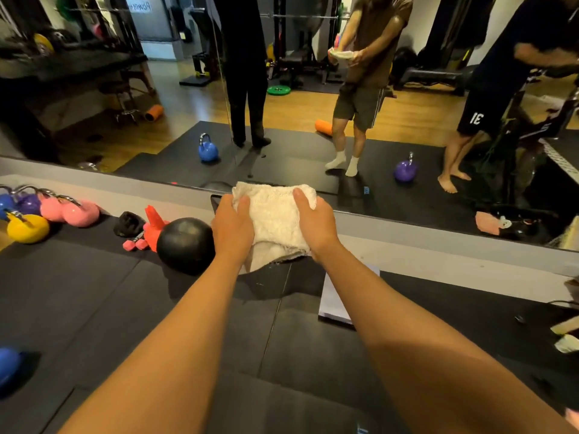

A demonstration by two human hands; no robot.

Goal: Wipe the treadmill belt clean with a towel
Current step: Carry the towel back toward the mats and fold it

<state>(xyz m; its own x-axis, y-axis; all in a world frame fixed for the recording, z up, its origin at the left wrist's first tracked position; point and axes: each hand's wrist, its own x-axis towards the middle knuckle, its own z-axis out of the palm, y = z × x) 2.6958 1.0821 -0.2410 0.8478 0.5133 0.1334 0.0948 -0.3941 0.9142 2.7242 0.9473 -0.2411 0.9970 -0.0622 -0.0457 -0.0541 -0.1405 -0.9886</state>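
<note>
White towel [277, 220]: bunched and folded, held in the air just above centre of view, over the dark floor mat [94, 292] and in front of the wall mirror [282, 104]. Its lower edge hangs loose below the hands.

Left hand [232, 227]: grips the towel's left side, at 9 o'clock of the cloth. Thumb lies on top of the fabric; the fingers curl around the edge and under it, clamped on the cloth. Right hand [316, 225]: grips the right side, at 3 o'clock of the cloth, thumb on top, fingers wrapped behind, likewise closed on the towel. Both forearms are bare and extend from the bottom of frame.

Black ball [185, 244]: on the mat just beside the left wrist, at 9 o'clock of it. Red object [154, 227] touching the ball at its 10 o'clock. Pink kettlebells [70, 211] and yellow kettlebell [27, 227] well apart to the left, near the mirror base.

White sheet [336, 303]: flat on the mat under the right forearm.

Mirror: reflects a person holding the same towel in both hands.

Treadmill belt: cannot identify with certainty.
</note>
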